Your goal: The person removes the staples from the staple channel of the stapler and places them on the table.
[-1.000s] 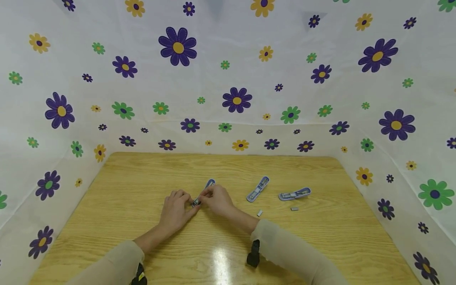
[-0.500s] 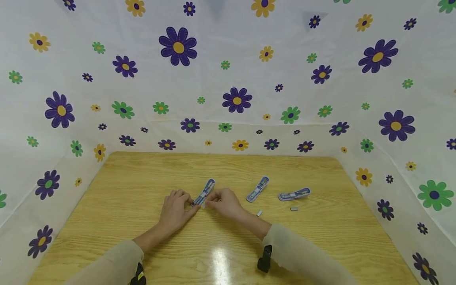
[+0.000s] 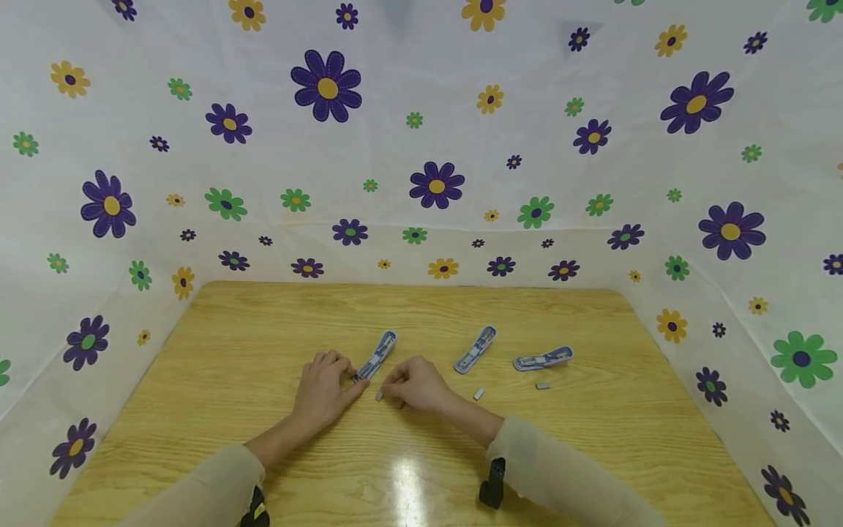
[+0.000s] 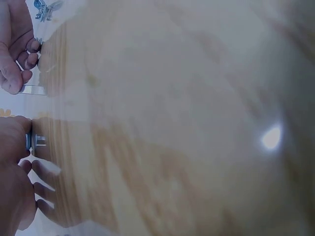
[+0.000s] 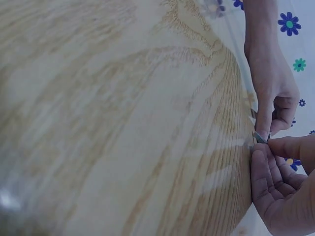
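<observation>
An opened small blue-and-white stapler [image 3: 378,356] lies slanted on the table in the head view. My left hand [image 3: 323,388] holds its near end between thumb and index finger, its other fingers bent against the table. Just right of that end, my right hand [image 3: 415,384] pinches a short grey strip of staples [image 3: 379,396] between thumb and fingertips, close over the wood. From the left wrist view, the right hand [image 4: 15,54] appears beyond the left hand [image 4: 15,172]. The right wrist view shows the strip [image 5: 260,138] at the right hand's fingertips.
Two more opened staplers lie to the right, one slanted [image 3: 476,350] and one nearly sideways [image 3: 543,359]. Below them rest two short grey staple strips, one nearer [image 3: 478,394] and one farther right [image 3: 543,386]. Flower-printed cloth [image 3: 395,146] walls the wooden table [image 3: 263,315].
My right hand has drawn back from over the stapler's near end, moving right and toward me with the staple strip pinched. My left hand stays put on the stapler.
</observation>
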A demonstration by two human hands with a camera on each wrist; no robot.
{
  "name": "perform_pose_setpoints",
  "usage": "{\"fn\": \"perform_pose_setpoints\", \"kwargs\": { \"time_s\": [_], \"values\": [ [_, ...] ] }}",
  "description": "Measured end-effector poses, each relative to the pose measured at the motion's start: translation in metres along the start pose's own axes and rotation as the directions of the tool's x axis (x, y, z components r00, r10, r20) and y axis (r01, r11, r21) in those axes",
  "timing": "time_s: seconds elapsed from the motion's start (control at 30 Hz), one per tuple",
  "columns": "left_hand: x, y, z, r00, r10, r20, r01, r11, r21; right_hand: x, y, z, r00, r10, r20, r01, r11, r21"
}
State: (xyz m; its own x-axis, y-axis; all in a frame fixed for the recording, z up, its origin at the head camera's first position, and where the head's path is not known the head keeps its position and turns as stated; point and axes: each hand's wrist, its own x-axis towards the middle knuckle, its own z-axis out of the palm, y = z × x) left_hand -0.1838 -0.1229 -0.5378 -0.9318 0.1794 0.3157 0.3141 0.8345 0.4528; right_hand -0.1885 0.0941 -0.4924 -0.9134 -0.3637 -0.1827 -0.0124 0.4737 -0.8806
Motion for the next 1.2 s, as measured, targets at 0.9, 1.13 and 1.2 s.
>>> {"fn": "perform_pose_setpoints", "kwargs": {
  "time_s": [0.9,1.13,1.2],
  "values": [
    [-0.006,-0.006,-0.006,1.0,-0.009,0.019,0.012,0.992,-0.123,-0.024,0.014,-0.051,0.997,0.03,-0.067,-0.023,0.995,0.096],
    [-0.012,-0.006,-0.017,1.0,0.026,0.015,-0.023,0.99,-0.142,-0.04,0.021,-0.081,0.988,-0.006,-0.152,0.013,0.999,0.048],
    [-0.014,-0.005,-0.022,0.998,0.052,0.018,-0.05,0.992,-0.115,-0.044,0.025,-0.087,0.982,-0.04,-0.186,0.042,0.999,0.007]
  ]
}}
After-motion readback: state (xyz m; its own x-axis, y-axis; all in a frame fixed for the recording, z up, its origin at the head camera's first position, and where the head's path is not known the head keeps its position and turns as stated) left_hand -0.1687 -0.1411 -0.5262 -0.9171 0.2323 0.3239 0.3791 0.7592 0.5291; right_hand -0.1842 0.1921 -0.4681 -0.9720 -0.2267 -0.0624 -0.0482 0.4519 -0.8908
